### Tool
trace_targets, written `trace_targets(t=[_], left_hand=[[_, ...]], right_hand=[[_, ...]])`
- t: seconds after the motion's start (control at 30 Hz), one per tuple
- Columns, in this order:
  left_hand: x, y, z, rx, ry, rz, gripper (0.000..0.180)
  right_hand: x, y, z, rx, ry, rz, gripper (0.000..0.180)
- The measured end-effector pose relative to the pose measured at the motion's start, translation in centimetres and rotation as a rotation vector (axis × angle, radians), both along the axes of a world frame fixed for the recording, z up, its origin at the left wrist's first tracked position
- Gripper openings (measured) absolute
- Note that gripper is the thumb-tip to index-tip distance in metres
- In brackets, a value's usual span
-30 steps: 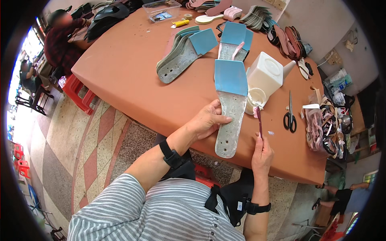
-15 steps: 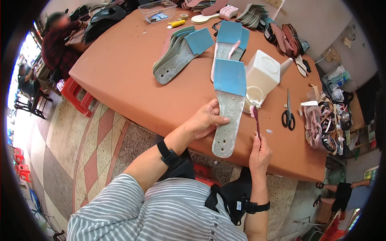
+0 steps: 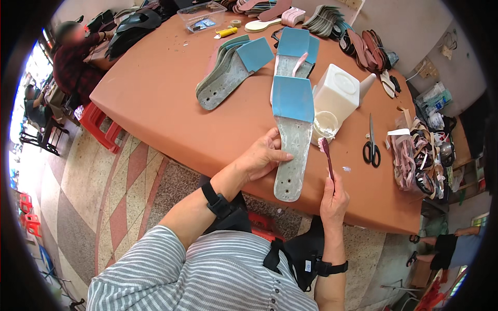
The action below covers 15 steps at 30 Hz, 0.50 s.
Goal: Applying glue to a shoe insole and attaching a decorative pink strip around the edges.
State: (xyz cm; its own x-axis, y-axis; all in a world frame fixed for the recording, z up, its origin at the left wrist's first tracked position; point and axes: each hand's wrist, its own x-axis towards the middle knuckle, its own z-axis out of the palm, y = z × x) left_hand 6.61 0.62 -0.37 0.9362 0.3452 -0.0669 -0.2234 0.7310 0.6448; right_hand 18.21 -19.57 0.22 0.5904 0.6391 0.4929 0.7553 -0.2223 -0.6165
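A long grey shoe sole with a blue front part lies on the orange table, its heel end over the near edge. My left hand rests on the sole's left side and holds it down. My right hand grips a pink toothbrush-like brush upright, bristles up, just right of the sole. A small round clear cup sits beside the brush tip, in front of a white plastic jug.
Black-handled scissors lie right of the cup. Stacks of grey and blue soles sit further back. A heap of straps fills the right edge. A person in dark red sits at the far left. Red stools stand beside the table.
The brush has lifted slightly and drawn a little away from the sole. My left hand stays on the sole.
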Motion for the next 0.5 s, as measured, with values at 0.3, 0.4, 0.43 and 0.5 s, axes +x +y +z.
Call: trace_targets(t=[0.3, 0.4, 0.43, 0.5], left_hand=[[-0.04, 0.08, 0.19, 0.018, 0.012, -0.007, 0.078], [-0.11, 0.08, 0.24, 0.021, 0.008, -0.018, 0.080], [-0.13, 0.05, 0.31, 0.019, 0.011, -0.015, 0.080], [-0.13, 0.03, 0.30, 0.017, 0.014, -0.011, 0.079]], right_hand=[[-0.02, 0.00, 0.19, -0.022, 0.044, 0.019, 0.024], [-0.02, -0.02, 0.18, -0.030, 0.039, 0.015, 0.024], [-0.03, -0.04, 0.20, -0.039, 0.051, 0.012, 0.024], [-0.02, -0.04, 0.18, -0.047, 0.064, 0.010, 0.024]])
